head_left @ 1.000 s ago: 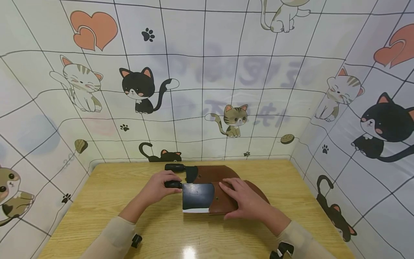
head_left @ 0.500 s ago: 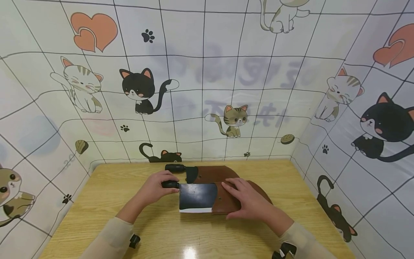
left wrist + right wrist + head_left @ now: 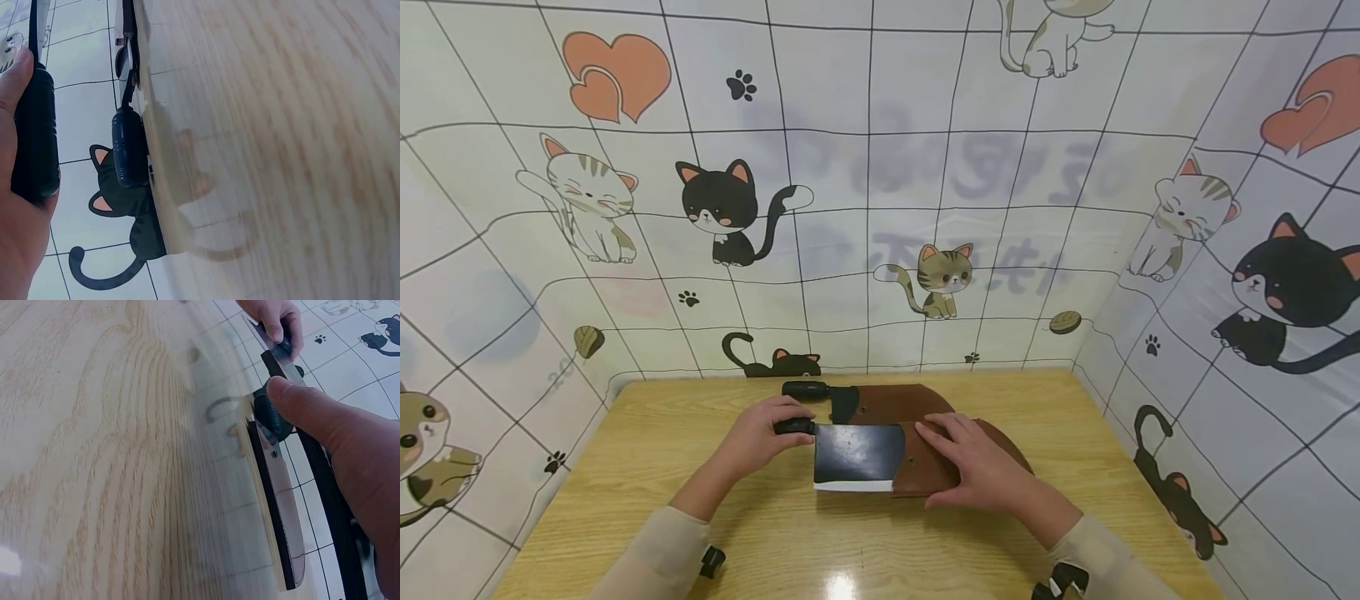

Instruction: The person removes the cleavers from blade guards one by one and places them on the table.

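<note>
My left hand (image 3: 760,437) grips the black handle (image 3: 794,426) of a cleaver. Its dark blade (image 3: 859,454), with a bright strip along the lower edge, is part way out of a brown leather sheath (image 3: 925,475). Around that sheath my right hand (image 3: 977,462) holds on, fingers over the face and thumb at the bottom edge; the blade's far end is hidden inside. In the left wrist view the gripped handle (image 3: 37,131) is held up off the table. From the right wrist view, the held sheath (image 3: 328,512) appears edge-on beneath my thumb.
Behind, a second cleaver lies on the wooden table (image 3: 662,450), its black handle (image 3: 805,389) pointing left and its blade in a brown sheath (image 3: 898,400). A wall covering (image 3: 835,167) printed with cartoon cats rises at the back and both sides.
My left hand has shifted slightly left with the cleaver and my right hand slightly right with the sheath, so more blade shows. Over the last half second hardly anything has moved.
</note>
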`<state>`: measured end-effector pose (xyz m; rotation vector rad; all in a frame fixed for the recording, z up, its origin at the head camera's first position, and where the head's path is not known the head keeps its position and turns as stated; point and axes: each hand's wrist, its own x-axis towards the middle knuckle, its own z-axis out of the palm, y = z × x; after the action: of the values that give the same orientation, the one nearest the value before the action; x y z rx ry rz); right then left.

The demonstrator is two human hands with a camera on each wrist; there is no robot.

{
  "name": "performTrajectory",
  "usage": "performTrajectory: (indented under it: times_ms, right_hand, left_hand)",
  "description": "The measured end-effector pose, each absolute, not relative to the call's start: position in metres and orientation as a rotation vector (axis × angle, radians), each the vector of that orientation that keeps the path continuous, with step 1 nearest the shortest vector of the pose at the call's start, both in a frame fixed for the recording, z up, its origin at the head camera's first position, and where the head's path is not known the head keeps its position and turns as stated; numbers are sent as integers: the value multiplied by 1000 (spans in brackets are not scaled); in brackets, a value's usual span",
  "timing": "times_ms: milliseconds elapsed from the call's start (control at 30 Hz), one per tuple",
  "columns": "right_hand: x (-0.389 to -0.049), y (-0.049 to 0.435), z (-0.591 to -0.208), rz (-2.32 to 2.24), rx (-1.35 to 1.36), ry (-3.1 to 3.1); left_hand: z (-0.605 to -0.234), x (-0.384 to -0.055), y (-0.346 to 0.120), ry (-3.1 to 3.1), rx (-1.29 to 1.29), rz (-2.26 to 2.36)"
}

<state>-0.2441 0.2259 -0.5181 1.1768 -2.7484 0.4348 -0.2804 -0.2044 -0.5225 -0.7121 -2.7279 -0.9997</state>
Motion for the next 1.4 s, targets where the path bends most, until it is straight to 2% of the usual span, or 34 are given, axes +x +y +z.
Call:
performTrajectory:
  times_ms: [1400]
  right_hand:
    - [-243, 239, -518, 445, 1140, -2764]
  left_hand:
    - [-528, -279, -222, -2706, -672, -1116]
